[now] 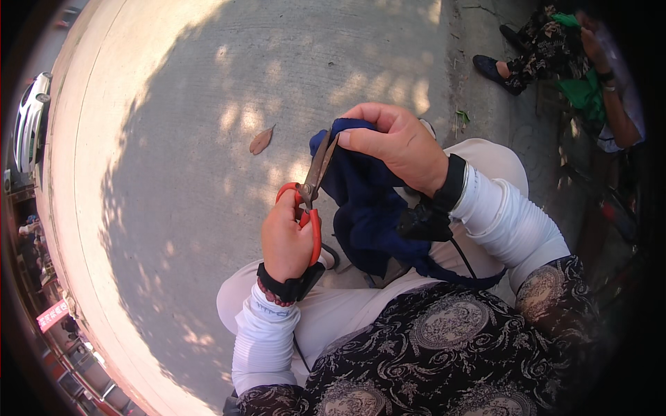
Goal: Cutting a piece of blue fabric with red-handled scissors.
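My left hand is wrapped round the red handles of a pair of scissors. Their blades point up and stand slightly apart at the edge of a navy blue cloth. With thumb and fingers, my right hand pinches the cloth's upper edge beside the blade tips. The rest of the cloth hangs down in folds between my knees and over my lap. Whether the blades have any cloth between them, I cannot tell.
A dry brown leaf lies on the concrete ground ahead. At the upper right another person sits with green cloth. A white car stands at the far left, near a red sign.
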Available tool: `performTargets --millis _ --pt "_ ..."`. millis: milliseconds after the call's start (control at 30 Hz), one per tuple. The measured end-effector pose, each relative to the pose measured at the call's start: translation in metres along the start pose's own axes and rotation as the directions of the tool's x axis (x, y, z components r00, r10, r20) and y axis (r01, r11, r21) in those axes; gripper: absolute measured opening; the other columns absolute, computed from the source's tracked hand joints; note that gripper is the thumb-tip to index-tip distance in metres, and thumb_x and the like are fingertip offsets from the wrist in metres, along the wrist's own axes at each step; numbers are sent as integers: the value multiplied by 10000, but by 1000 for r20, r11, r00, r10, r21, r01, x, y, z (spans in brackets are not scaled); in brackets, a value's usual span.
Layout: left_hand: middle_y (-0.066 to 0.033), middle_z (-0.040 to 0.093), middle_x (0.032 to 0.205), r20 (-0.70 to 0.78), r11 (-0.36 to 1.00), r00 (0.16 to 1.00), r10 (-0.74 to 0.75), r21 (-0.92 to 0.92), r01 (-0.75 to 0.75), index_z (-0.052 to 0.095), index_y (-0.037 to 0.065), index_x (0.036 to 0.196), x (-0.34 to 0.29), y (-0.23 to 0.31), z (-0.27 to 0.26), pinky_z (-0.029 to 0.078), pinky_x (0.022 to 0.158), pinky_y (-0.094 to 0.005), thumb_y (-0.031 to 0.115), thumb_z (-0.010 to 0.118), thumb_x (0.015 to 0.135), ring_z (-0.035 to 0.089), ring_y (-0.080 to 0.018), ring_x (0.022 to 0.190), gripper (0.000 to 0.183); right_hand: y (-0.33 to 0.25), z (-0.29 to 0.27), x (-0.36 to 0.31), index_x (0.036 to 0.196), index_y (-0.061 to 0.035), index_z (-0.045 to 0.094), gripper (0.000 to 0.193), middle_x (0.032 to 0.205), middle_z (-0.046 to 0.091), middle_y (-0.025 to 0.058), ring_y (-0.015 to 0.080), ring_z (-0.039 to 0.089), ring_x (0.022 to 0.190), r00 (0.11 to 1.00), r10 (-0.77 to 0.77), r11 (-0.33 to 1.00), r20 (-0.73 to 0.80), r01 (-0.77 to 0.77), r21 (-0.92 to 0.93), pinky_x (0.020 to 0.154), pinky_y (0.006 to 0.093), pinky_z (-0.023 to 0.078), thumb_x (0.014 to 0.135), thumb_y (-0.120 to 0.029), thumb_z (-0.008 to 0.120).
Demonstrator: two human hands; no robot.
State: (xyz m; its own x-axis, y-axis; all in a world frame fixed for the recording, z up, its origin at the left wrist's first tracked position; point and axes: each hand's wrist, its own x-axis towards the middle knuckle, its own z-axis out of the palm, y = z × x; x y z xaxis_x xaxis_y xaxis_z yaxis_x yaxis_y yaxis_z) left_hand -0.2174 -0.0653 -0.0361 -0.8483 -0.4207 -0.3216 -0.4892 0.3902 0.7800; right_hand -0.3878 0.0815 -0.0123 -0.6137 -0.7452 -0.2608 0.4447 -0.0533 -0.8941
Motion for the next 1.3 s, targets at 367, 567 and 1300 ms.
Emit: performTargets --millis 367,567,1300 --pt "-68 621 851 15 999 1000 -14 42 13 597 -15 1030 -4 3 0 459 684 -235 -80 533 776 586 -106 732 270 3 4 0 1000 14 658 177 895 671 26 70 615 783 996 -88 989 -13 86 -119 712 208 510 879 -109 614" --pt "-78 646 879 18 999 1000 -10 44 9 596 -16 1028 -4 2 0 470 682 -246 -67 550 786 611 -120 751 251 4 3 1 995 16 661 195 873 674 32 72 614 760 993 -110 978 -33 102 -184 691 213 510 869 -126 613" --pt "-86 660 857 32 994 999 -3 108 -1 623 17 1032 -4 6 0 477 703 -267 -28 553 763 615 -147 734 281 5 3 1 966 28 663 191 827 668 32 69 607 728 985 -173 945 -27 158 -286 656 217 510 858 -117 602"
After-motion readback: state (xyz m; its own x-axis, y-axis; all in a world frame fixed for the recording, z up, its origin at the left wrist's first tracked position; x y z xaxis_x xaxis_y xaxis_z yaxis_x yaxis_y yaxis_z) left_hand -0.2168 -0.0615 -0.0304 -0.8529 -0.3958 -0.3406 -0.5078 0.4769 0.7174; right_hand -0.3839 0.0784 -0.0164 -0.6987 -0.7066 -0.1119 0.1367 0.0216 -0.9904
